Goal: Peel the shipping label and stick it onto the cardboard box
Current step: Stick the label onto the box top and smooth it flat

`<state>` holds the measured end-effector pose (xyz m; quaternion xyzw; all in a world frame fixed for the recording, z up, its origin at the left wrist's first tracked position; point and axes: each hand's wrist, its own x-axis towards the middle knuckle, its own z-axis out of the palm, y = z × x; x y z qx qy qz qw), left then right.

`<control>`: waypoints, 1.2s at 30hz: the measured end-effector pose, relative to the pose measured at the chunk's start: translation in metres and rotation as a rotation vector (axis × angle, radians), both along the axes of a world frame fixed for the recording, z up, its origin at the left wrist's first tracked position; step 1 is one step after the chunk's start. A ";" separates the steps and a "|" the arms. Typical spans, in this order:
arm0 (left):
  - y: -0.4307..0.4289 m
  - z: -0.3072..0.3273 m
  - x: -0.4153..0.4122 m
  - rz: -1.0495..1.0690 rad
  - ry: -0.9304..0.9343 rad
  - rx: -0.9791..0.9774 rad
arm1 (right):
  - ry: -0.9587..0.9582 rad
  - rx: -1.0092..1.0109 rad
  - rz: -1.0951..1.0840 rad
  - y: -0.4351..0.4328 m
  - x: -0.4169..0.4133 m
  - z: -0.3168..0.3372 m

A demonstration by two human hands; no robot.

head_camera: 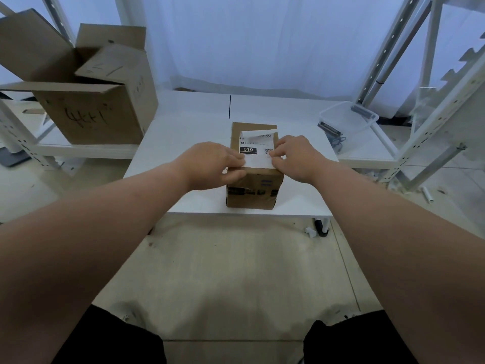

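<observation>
table [183, 122] bare left of cardboard box [254, 186] | right: plastic tub [368, 126] | far-left: open carton [91, 116]

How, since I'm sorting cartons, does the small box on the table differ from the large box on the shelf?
The small box is closed and taped; the large box has open flaps. The small box bears a printed shipping label, held by the left hand and right hand; the large box shows handwritten marks. The small box sits on the table, the large box on a shelf. Both are brown cardboard.
</observation>
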<state>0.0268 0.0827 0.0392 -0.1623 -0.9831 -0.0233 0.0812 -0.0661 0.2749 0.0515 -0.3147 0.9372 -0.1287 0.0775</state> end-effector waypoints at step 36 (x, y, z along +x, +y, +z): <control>-0.003 -0.017 -0.030 0.450 -0.337 0.184 | 0.021 0.089 0.132 -0.034 -0.001 -0.013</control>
